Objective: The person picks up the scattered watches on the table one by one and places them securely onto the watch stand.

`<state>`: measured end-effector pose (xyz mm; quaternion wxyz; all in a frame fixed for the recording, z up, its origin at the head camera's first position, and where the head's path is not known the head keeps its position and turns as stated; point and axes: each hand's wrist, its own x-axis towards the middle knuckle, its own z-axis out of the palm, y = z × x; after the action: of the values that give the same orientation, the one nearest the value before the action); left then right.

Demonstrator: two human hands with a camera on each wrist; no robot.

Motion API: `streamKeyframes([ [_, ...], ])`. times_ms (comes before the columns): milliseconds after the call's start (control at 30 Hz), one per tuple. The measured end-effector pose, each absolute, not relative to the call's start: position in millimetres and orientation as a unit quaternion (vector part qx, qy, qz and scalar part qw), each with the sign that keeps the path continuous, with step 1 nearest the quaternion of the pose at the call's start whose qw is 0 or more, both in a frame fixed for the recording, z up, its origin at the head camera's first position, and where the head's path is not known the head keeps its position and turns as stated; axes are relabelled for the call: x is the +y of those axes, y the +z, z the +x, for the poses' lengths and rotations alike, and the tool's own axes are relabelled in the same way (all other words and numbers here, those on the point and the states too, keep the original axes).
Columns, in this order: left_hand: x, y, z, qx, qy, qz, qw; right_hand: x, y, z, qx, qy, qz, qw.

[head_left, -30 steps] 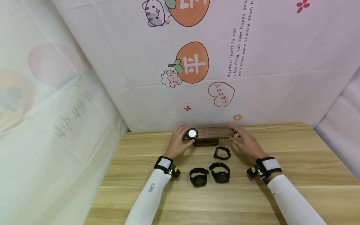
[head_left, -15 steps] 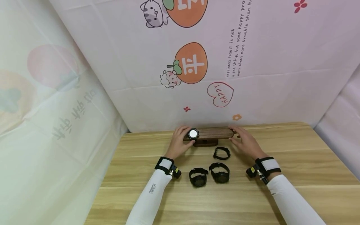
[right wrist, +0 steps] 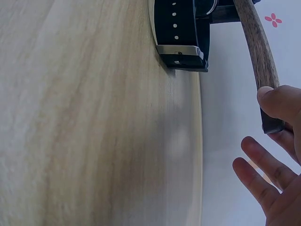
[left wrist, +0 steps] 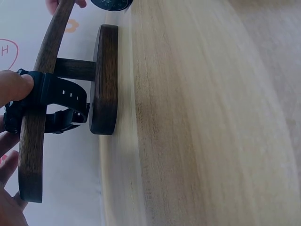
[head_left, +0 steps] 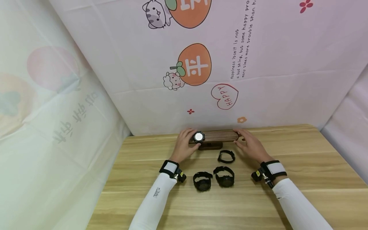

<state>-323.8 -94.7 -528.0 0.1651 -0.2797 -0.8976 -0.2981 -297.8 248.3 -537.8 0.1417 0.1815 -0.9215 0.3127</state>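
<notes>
A dark wooden watch stand (head_left: pixel 220 136), a long bar on a short post and base, stands at the back of the table. Around the bar's left part is a black wristwatch (head_left: pixel 198 137) with a bright face; its strap (left wrist: pixel 66 92) hangs looped below the bar in the left wrist view. My left hand (head_left: pixel 183 146) holds this watch, thumb on its near side and fingers behind. At the bar's other end, my right hand (head_left: pixel 253 147) pinches the tip (right wrist: pixel 272 123) between thumb and index finger, its other fingers spread apart.
Three more black watches lie on the wooden table (head_left: pixel 161 204) in front of the stand: a slim one (head_left: pixel 226 157) nearest it, then two bulkier ones, left (head_left: pixel 202 181) and right (head_left: pixel 224 177). A white printed cloth (head_left: pixel 161 108) rises right behind the stand.
My left hand and the watch it holds have slid slightly right along the bar. The right hand keeps its grip on the other end, and the three loose watches stay put.
</notes>
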Motion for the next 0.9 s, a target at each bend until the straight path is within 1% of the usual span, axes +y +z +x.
streamKeyframes([
  [633,-83,-525,-323,-0.897,-0.295,-0.287,0.162,249,-540,-300,-0.921,0.319,0.178,0.133],
  [900,-81,-526,-323,-0.899,-0.281,-0.290,0.168,248,-539,-298,-0.921,0.317,0.179,0.138],
])
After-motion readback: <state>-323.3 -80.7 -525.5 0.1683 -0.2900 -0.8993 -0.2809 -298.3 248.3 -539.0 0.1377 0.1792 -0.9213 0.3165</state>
